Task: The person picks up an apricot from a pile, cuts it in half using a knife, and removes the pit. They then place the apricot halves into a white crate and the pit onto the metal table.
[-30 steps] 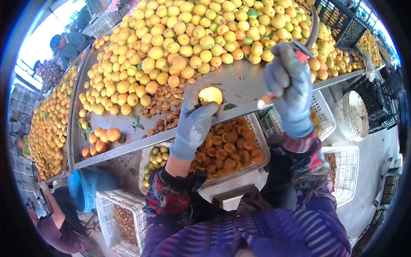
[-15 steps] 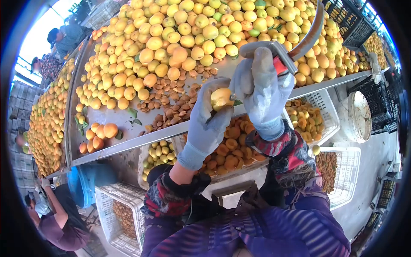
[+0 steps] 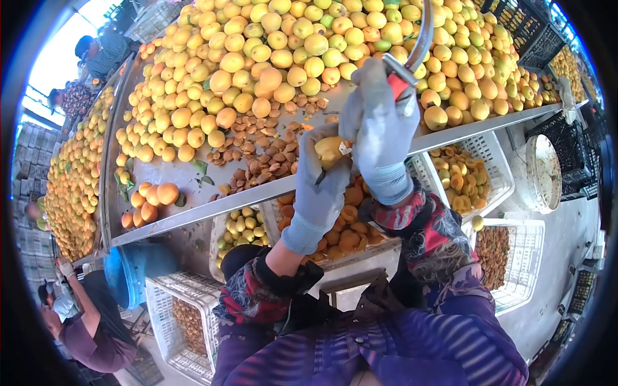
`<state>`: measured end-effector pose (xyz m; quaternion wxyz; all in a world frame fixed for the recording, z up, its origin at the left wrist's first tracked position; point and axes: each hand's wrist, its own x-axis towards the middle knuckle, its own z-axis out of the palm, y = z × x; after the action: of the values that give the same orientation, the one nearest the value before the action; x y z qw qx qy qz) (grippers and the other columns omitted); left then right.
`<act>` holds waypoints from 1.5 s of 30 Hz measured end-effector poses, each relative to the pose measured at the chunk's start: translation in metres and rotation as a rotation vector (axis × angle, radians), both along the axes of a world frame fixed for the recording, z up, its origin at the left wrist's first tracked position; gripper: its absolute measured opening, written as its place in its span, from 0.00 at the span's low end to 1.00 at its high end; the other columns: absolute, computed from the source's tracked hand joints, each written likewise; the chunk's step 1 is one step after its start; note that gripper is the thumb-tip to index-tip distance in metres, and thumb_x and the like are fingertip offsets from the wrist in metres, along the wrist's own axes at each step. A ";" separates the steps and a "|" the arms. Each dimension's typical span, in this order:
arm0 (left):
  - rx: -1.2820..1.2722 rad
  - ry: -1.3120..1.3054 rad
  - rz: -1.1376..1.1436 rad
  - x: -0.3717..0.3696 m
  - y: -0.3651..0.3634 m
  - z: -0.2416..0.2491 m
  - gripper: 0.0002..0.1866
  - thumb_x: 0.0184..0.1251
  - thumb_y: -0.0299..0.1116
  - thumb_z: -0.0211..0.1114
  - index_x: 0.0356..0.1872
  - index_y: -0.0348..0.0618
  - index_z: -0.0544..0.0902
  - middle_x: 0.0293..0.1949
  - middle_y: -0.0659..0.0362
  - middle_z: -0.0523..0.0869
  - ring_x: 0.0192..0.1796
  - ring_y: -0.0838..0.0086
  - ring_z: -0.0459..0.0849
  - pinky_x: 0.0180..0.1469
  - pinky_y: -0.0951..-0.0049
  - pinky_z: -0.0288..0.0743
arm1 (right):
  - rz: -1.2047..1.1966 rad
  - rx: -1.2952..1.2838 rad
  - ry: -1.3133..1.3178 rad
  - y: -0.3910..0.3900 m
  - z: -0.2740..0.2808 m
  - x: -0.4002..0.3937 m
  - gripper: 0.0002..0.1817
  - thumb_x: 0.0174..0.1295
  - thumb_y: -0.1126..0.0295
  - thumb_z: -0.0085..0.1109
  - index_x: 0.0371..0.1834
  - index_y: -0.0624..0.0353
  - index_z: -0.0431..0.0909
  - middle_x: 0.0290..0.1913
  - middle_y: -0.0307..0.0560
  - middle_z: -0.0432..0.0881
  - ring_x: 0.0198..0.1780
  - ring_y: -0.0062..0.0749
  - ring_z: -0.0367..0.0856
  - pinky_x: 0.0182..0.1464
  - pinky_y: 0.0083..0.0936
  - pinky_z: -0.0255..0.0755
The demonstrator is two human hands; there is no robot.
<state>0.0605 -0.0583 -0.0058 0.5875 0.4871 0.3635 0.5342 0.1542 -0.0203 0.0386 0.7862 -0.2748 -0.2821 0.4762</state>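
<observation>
My left hand (image 3: 317, 196), in a grey-blue glove, holds a yellow apricot (image 3: 329, 152) above the front edge of the metal table. Close against the fruit is my right hand (image 3: 381, 132), gloved alike and closed around a red-handled tool with a long curved metal strip (image 3: 423, 42) rising above the fist. The end of the tool at the apricot is mostly hidden by my fingers. Behind my left hand, brown apricot stones (image 3: 273, 157) lie scattered on the table. A crate of orange apricot halves (image 3: 351, 241) sits directly below my hands.
A large heap of apricots (image 3: 257, 58) covers much of the metal table (image 3: 212, 215). White crates (image 3: 524, 257) stand below and beside it. There is a blue bucket (image 3: 122, 273) at left and a white bucket (image 3: 543, 174) at right. Other people (image 3: 96, 321) are at the left.
My right hand and the tool have shifted left and swung more upright. The apricot in my left hand has turned, and its lighter, smooth side now shows against my right fingers.
</observation>
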 end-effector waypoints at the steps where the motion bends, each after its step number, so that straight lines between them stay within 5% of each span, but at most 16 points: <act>1: -0.047 -0.075 -0.020 0.001 -0.001 0.002 0.21 0.59 0.18 0.57 0.55 0.37 0.67 0.45 0.58 0.76 0.43 0.78 0.76 0.47 0.79 0.72 | -0.002 -0.002 0.000 -0.004 -0.001 -0.005 0.07 0.63 0.70 0.60 0.36 0.60 0.73 0.22 0.34 0.72 0.18 0.12 0.68 0.18 0.14 0.60; 4: 0.168 -0.018 0.158 0.009 0.006 -0.018 0.21 0.59 0.17 0.56 0.54 0.38 0.67 0.45 0.58 0.75 0.39 0.81 0.76 0.39 0.82 0.73 | -0.271 0.340 -0.489 -0.008 -0.008 -0.016 0.09 0.59 0.74 0.63 0.35 0.62 0.72 0.26 0.33 0.73 0.27 0.09 0.65 0.29 0.13 0.64; 7: 0.185 0.146 0.095 0.003 0.004 -0.012 0.20 0.60 0.16 0.56 0.53 0.38 0.66 0.43 0.59 0.75 0.36 0.84 0.75 0.34 0.85 0.72 | -0.061 0.167 -0.221 -0.006 -0.008 -0.012 0.09 0.59 0.74 0.63 0.37 0.62 0.72 0.27 0.33 0.72 0.26 0.09 0.66 0.28 0.13 0.63; 12: 0.063 0.015 0.008 0.002 0.002 -0.011 0.19 0.61 0.15 0.55 0.54 0.38 0.66 0.43 0.60 0.75 0.36 0.85 0.75 0.35 0.86 0.72 | 0.025 -0.068 0.052 0.003 -0.004 0.000 0.08 0.62 0.75 0.60 0.40 0.62 0.71 0.26 0.35 0.72 0.26 0.11 0.68 0.28 0.13 0.65; 15: 0.043 -0.088 0.041 0.010 0.001 -0.019 0.20 0.61 0.16 0.56 0.54 0.38 0.66 0.45 0.60 0.74 0.41 0.82 0.75 0.41 0.83 0.73 | 0.147 0.204 0.168 -0.001 -0.026 -0.005 0.08 0.62 0.76 0.59 0.40 0.63 0.71 0.26 0.36 0.74 0.27 0.11 0.70 0.29 0.14 0.67; 16: 0.031 -0.145 0.108 0.012 -0.002 -0.031 0.21 0.61 0.16 0.58 0.55 0.38 0.66 0.47 0.59 0.74 0.44 0.80 0.75 0.45 0.81 0.72 | -0.006 0.317 -0.204 -0.007 -0.022 -0.014 0.08 0.61 0.76 0.59 0.42 0.64 0.72 0.27 0.36 0.76 0.29 0.13 0.71 0.32 0.14 0.68; 17: 0.021 -0.202 0.175 0.013 -0.002 -0.042 0.21 0.61 0.17 0.59 0.55 0.38 0.65 0.48 0.59 0.73 0.47 0.78 0.74 0.49 0.79 0.72 | -0.010 0.316 -0.202 -0.008 -0.019 -0.014 0.08 0.61 0.76 0.59 0.42 0.64 0.72 0.27 0.36 0.76 0.29 0.13 0.71 0.32 0.14 0.68; 18: 0.140 0.078 0.194 0.011 0.004 -0.041 0.22 0.61 0.17 0.59 0.55 0.38 0.65 0.50 0.58 0.73 0.51 0.75 0.73 0.56 0.76 0.69 | 0.016 0.267 -0.137 -0.008 -0.016 -0.013 0.09 0.61 0.77 0.59 0.43 0.64 0.72 0.27 0.35 0.75 0.29 0.13 0.71 0.32 0.14 0.68; 21: 0.163 0.120 0.100 0.008 0.005 -0.030 0.23 0.60 0.16 0.59 0.56 0.38 0.65 0.50 0.58 0.73 0.50 0.76 0.73 0.54 0.77 0.70 | -0.111 0.302 -0.188 0.008 -0.024 -0.013 0.10 0.61 0.77 0.59 0.44 0.64 0.72 0.27 0.35 0.75 0.29 0.13 0.71 0.32 0.14 0.68; 23: 0.154 0.227 0.116 0.007 0.003 -0.020 0.23 0.60 0.16 0.58 0.56 0.38 0.65 0.49 0.58 0.72 0.49 0.76 0.73 0.51 0.78 0.71 | -0.149 0.129 0.060 0.014 -0.025 -0.010 0.08 0.64 0.74 0.57 0.43 0.64 0.71 0.26 0.37 0.75 0.24 0.12 0.71 0.26 0.14 0.67; 24: 0.148 0.165 0.073 0.005 0.001 -0.016 0.22 0.60 0.17 0.58 0.56 0.39 0.65 0.48 0.59 0.72 0.47 0.78 0.73 0.49 0.79 0.71 | -0.055 -0.142 -0.071 0.008 -0.009 0.002 0.12 0.68 0.60 0.53 0.35 0.58 0.68 0.16 0.31 0.63 0.13 0.17 0.58 0.16 0.20 0.55; 25: 0.141 0.101 0.035 0.003 -0.001 -0.014 0.22 0.60 0.17 0.57 0.56 0.39 0.65 0.47 0.59 0.72 0.45 0.79 0.73 0.47 0.80 0.71 | 0.006 -0.198 0.093 0.013 -0.006 0.006 0.17 0.68 0.54 0.53 0.30 0.54 0.65 0.12 0.30 0.53 0.11 0.17 0.49 0.16 0.19 0.49; 27: 0.322 0.202 0.078 0.002 0.006 -0.024 0.23 0.61 0.17 0.57 0.57 0.40 0.65 0.45 0.60 0.73 0.41 0.83 0.72 0.43 0.84 0.70 | 0.041 -0.199 0.112 0.012 -0.009 0.006 0.17 0.69 0.53 0.52 0.31 0.54 0.66 0.13 0.29 0.52 0.12 0.17 0.48 0.16 0.19 0.48; 36: -0.134 -0.426 -0.214 -0.010 0.008 0.017 0.23 0.63 0.22 0.57 0.61 0.39 0.67 0.47 0.59 0.77 0.43 0.80 0.77 0.45 0.79 0.73 | 0.092 -0.015 0.185 0.009 -0.004 0.022 0.21 0.69 0.49 0.49 0.39 0.58 0.71 0.19 0.33 0.60 0.18 0.20 0.56 0.21 0.22 0.56; 45: 0.059 -0.046 -0.103 -0.010 0.008 0.007 0.22 0.65 0.23 0.57 0.60 0.39 0.67 0.47 0.56 0.75 0.42 0.76 0.80 0.42 0.78 0.78 | -0.009 0.069 -0.203 -0.011 0.008 0.021 0.17 0.69 0.57 0.52 0.37 0.62 0.70 0.13 0.34 0.61 0.12 0.19 0.57 0.16 0.20 0.55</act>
<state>0.0505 -0.0508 0.0013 0.6077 0.5102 0.3084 0.5246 0.1751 -0.0315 0.0470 0.7647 -0.2958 -0.3753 0.4322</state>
